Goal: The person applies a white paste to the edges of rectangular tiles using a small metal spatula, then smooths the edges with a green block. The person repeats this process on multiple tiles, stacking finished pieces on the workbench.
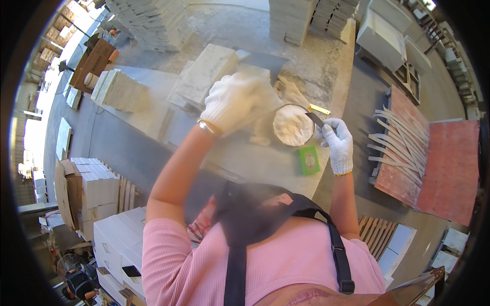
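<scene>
My left hand (pixel 236 105), in a white knit glove, is raised over the work table (pixel 240 158) beside a stack of pale marble tiles (pixel 209 71). Its fingers are smeared by motion and haze, so what they hold, if anything, cannot be told. In my gloved right hand (pixel 338 145), a thin dark flat strip (pixel 314 119) is pinched between thumb and fingers. The strip's far end reaches over the rim of a round container of white powder (pixel 293 126). A green box (pixel 309 160) lies just below that container, and a yellow strip-shaped thing (pixel 320 108) is beyond it.
A loose glove (pixel 289 92) lies behind the powder container. More tiles (pixel 120 91) stand at the table's left. To the right, pale curved strips (pixel 400 143) rest on a red board (pixel 451 168). White boxes (pixel 120 239) are stacked at lower left. Whitish haze hangs around my left hand.
</scene>
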`<state>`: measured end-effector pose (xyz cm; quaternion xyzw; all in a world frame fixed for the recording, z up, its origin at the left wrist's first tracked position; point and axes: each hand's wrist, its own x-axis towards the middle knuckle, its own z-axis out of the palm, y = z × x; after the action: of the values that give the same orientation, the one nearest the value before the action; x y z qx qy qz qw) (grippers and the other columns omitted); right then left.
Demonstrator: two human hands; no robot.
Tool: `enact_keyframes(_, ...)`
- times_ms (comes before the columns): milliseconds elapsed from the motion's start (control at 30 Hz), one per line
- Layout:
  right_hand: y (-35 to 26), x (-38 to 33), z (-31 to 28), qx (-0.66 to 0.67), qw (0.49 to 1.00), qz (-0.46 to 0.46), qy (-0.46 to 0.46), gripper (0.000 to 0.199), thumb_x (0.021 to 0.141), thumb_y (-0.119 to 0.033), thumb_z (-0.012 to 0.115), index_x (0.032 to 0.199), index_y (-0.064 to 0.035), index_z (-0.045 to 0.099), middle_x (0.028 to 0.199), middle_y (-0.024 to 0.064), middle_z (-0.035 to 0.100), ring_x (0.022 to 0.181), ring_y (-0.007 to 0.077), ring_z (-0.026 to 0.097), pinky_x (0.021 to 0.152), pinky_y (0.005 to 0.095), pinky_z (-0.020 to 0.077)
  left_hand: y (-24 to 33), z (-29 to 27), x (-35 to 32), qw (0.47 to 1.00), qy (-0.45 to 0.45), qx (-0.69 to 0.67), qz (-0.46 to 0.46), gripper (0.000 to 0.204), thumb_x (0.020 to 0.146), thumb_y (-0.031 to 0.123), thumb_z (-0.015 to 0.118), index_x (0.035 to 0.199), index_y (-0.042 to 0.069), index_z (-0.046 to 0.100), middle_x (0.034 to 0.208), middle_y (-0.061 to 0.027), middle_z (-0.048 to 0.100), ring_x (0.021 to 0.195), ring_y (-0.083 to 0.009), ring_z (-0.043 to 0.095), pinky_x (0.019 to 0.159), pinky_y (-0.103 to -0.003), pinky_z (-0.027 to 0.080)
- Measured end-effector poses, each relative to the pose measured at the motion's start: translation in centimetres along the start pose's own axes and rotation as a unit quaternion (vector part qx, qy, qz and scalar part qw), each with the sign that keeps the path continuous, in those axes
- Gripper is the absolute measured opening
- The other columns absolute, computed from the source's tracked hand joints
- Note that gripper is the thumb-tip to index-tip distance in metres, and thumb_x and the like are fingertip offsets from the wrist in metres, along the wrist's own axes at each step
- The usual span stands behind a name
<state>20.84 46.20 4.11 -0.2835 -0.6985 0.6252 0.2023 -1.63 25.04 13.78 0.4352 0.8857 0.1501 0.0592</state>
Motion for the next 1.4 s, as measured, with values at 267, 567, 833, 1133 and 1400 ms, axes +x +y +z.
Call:
enact_keyframes(267,-6.8,5.6,4.4,-0.026,0.989,-0.058,-0.131,0.024,0.098,-0.009,0.064,0.121,-0.0056,0.07,0.091,0.0016,0.071,0.075,0.0049,0.061,0.065,0.0198,0.0477,0.1,1.8,-3.5,0.996,0.078,-0.045,0.021,0.069,0.076,0.039,0.081,0.135,0.01,0.059,0.141,-0.0149,0.057,0.132,-0.0355,0.05,0.105,-0.048,0.043)
enact_keyframes(567,-7.3,8.5,7.0,-0.111,0.951,-0.138,-0.253,0.028,0.092,0.0,0.066,0.118,-0.0045,0.074,0.101,0.0035,0.071,0.084,0.0087,0.064,0.076,0.0247,0.053,-0.8,3.2,-4.1,0.99,0.117,-0.072,0.01,0.073,0.071,0.034,0.084,0.136,0.013,0.058,0.14,-0.0113,0.057,0.133,-0.035,0.048,0.107,-0.049,0.041)
enact_keyframes(833,-7.8,6.7,5.7,-0.121,0.953,-0.131,-0.244,0.026,0.091,0.003,0.066,0.115,-0.002,0.074,0.102,0.0066,0.072,0.09,0.0133,0.067,0.082,0.0269,0.0538,-0.7,2.9,-4.1,0.99,0.116,-0.074,0.012,0.071,0.071,0.039,0.085,0.133,0.012,0.064,0.141,-0.0109,0.059,0.132,-0.0349,0.051,0.109,-0.047,0.043)
enact_keyframes(1133,-7.8,6.0,6.3,-0.165,0.942,-0.191,-0.219,0.026,0.091,0.002,0.067,0.115,-0.0027,0.074,0.101,0.0088,0.073,0.09,0.0148,0.068,0.081,0.0275,0.0541,-0.7,2.9,-4.0,0.991,0.115,-0.071,0.011,0.071,0.07,0.038,0.085,0.133,0.011,0.064,0.141,-0.0105,0.059,0.132,-0.0343,0.051,0.109,-0.046,0.044)
enact_keyframes(1400,-7.8,5.8,6.6,-0.184,0.939,-0.22,-0.191,0.024,0.092,0.0,0.067,0.115,-0.0027,0.073,0.103,0.0099,0.074,0.091,0.0147,0.069,0.083,0.0278,0.0542,-0.8,3.1,-3.9,0.99,0.117,-0.078,0.014,0.071,0.07,0.038,0.085,0.132,0.011,0.064,0.142,-0.0102,0.059,0.132,-0.0338,0.05,0.109,-0.046,0.043)
